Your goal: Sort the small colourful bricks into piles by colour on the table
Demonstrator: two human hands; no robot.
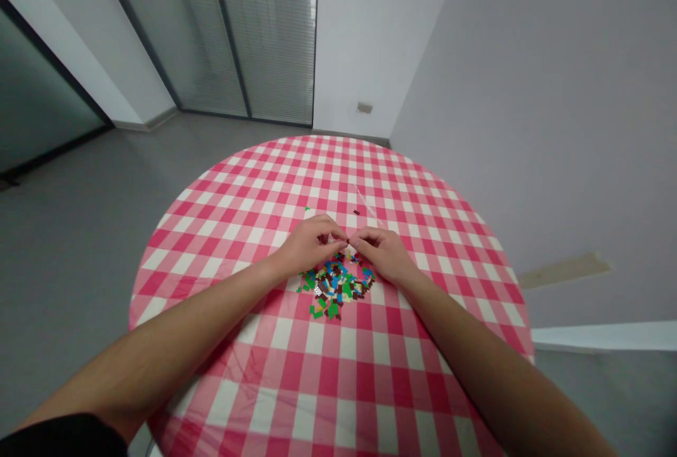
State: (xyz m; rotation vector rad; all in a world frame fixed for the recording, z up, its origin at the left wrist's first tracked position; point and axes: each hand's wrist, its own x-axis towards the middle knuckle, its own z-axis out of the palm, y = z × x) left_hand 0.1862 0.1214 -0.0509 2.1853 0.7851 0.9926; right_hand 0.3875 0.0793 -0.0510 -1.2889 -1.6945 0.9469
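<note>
Coloured plastic brick pieces [336, 286] in loose heap at centre of frame, just below both hands; mix of blue, green, brown-red, a few white or silvery; small & flat-looking, exact shapes hard to make out; one green piece [307, 211] lies apart above L hand; one dark red piece [356, 212] lies apart above the meeting point of the hands. L hand [309, 245] at upper-left edge of heap; R hand [383, 256] at upper-right edge; both held close above cloth, knuckles up. Fingertips [341, 237] of both hands curled in & nearly closed, L & R meeting just above heap; something small & pale may sit btwn them, too small to tell, so can't say if either hand has hold of a piece. Step in hand looks like fine fingertip work on single piece, judged from pose; parts this small call for tight pinch & careful finger placement. Heap sits about mid-table on pink-and-white gingham cloth [328, 175] over round table; forearms run in from lower corners; black sleeve [58, 439] at lower left; grey floor [68, 266] at left; glass partition w/ blinds [264, 27] at top centre; pale wall [529, 90] at right.
</note>
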